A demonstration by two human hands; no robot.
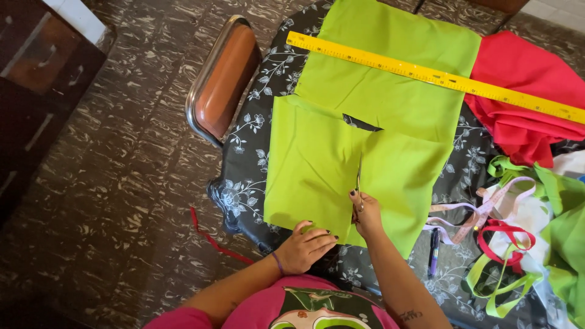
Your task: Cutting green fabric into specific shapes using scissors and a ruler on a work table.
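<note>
Cutting into a lime-green cloth [317, 164] spread over the bench [244, 183], the right hand [365, 213] is closed through the handles of a pair of scissors [359, 183], whose blades point away from the person along a slit in the middle of the near piece. The left hand [303, 247] lies just left of it, fingers curled and pinching the near edge of the same cloth, pressing it flat. The cloth lies at the centre of the bench, on a dark cover printed with pale flowers; a second green panel [390, 73] lies beyond it, overlapping it. A long yellow ruler [439, 76] lies slantwise across that far panel, its right end reaching onto a heap of red fabric [524, 97] at the far right. Near right of the scissors lie a pale pink measuring tape [481, 210], a dark pen [433, 250], and a tangle of green and red strips [506, 256]. To the left of the bench stands a chair with a brown seat [222, 79]. A thin red strip [213, 240] lies on the floor at the near left.
</note>
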